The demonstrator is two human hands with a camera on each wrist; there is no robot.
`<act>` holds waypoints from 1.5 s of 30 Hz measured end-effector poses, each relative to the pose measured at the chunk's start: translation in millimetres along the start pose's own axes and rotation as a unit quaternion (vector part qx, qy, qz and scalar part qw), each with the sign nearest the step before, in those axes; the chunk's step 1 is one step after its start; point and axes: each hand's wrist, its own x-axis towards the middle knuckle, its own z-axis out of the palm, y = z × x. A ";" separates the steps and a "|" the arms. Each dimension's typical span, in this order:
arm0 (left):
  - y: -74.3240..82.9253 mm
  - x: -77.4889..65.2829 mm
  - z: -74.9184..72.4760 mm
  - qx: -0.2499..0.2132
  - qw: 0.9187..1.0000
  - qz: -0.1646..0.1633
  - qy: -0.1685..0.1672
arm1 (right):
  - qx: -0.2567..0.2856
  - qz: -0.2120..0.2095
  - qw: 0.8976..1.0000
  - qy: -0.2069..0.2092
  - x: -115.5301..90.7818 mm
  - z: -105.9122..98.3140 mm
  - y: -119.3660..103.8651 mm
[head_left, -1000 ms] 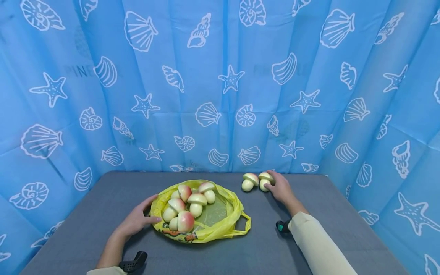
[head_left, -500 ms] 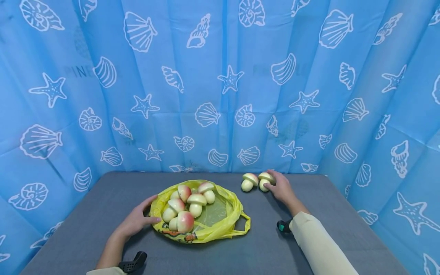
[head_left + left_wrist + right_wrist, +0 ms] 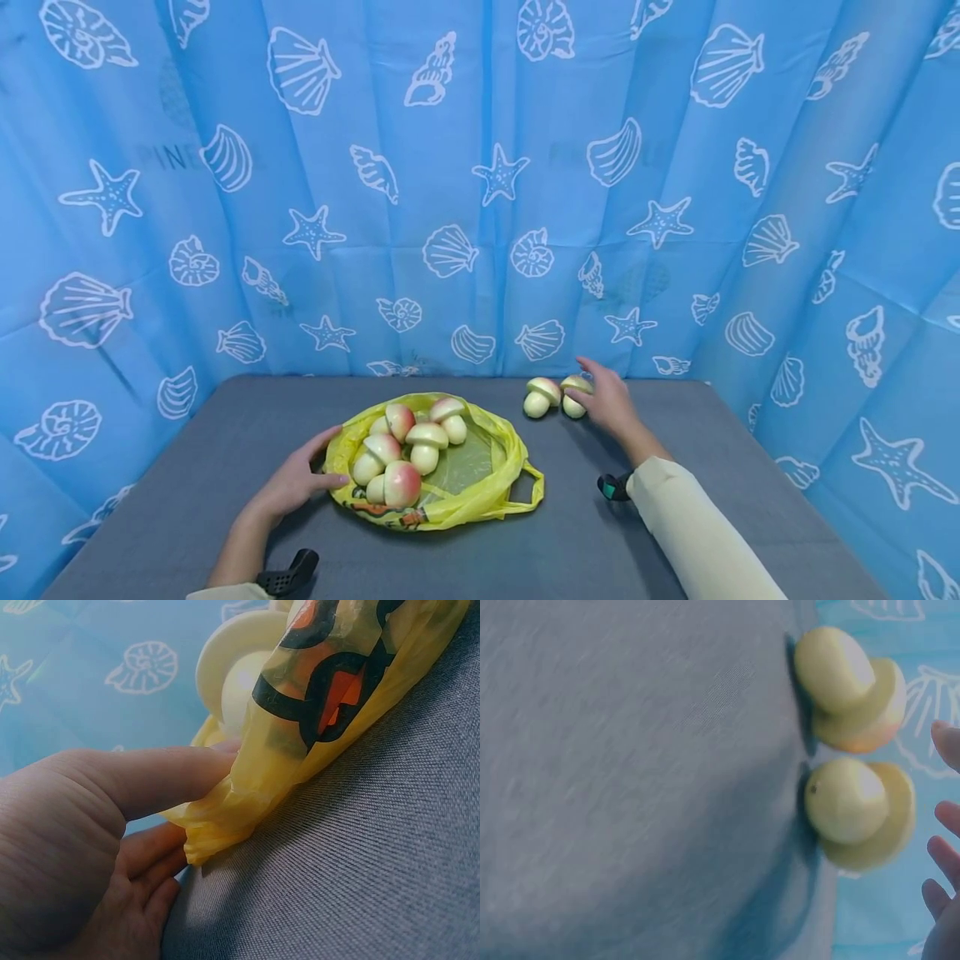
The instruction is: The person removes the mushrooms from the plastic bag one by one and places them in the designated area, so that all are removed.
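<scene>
Mushrooms (image 3: pixel 426 437): 5 visible in the yellow bag (image 3: pixel 517 457), 2 upright on the gray table (image 3: pixel 480 571), R of it. R hand (image 3: pixel 609 407) is at the rightmost mushroom (image 3: pixel 574 409), fingers spread, no grip; contact unclear. L hand (image 3: pixel 291 482), thumb & fingers apart, rests vs. bag's L side.

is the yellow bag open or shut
Open: the yellow bag has its mouth spread wide, with mushroom-shaped pieces visible inside.

Blue seashell-print curtain (image 3: pixel 495 217), grey table (image 3: pixel 450 571)
</scene>
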 end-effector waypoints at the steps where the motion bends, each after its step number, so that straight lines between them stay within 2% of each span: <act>1: -0.3 -0.1 -0.3 0.000 1.000 0.000 -0.001 | 0.003 -0.004 1.000 0.001 1.3 0.0 -3.1; 12: -1.7 0.0 -0.9 0.001 1.000 0.001 -0.001 | 0.018 0.007 1.000 0.002 13.4 6.0 -40.9; 22: -2.2 1.9 0.4 0.008 1.000 -0.003 0.003 | 0.043 -0.035 0.998 0.009 20.6 19.3 -70.3; 34: -1.3 0.5 -0.1 0.004 1.000 0.003 0.002 | 0.097 -0.048 0.994 -0.034 23.6 40.2 -103.6; 45: -2.4 1.4 -0.2 0.007 1.000 0.002 -0.001 | 0.140 -0.089 0.983 -0.076 19.5 66.0 -126.2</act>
